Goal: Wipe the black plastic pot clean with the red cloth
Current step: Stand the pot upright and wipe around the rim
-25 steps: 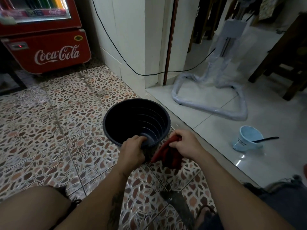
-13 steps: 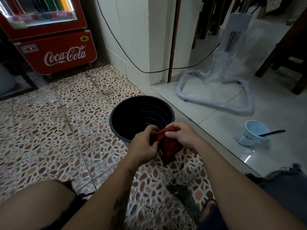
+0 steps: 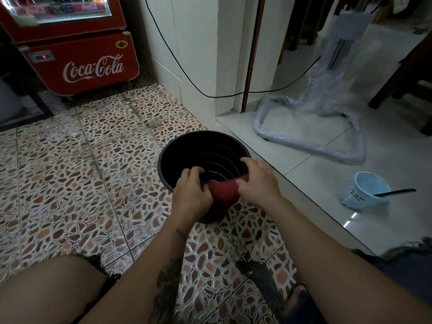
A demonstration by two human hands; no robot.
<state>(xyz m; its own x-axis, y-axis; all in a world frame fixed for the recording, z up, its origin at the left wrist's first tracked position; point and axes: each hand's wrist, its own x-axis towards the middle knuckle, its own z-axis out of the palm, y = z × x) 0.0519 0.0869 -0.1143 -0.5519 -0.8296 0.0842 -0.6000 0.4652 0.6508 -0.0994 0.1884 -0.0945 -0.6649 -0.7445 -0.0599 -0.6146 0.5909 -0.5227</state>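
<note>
At the centre of the frame I have both hands on the near rim of the round black plastic pot [image 3: 198,157]. My left hand [image 3: 190,191] is curled, its fingers hooked over the rim into the pot's mouth, and its grip is pressed against the left edge of the crumpled red cloth [image 3: 224,191]. My right hand [image 3: 258,181] has its grip pinched on the cloth's right side, thumb towards the middle and fingers reaching over the rim to the inside wall. The cloth is bunched between the two hands, draped over the pot's near edge and hanging down its outer side towards the floor.

The pot stands upright on the brown pebble-patterned floor tiles [image 3: 81,174], just left of the step to the pale glossy tiles. Its inside shows concentric ridges; I cannot make out anything in it.

Both forearms reach up from the bottom of the frame and converge on the pot, the left one tattooed.

At the right edge, a light blue plastic cup [image 3: 367,190] stands tilted on the pale tiles with a black utensil [image 3: 395,192] sticking out of it. A red Coca-Cola cooler [image 3: 79,54] fills the upper left.
</note>
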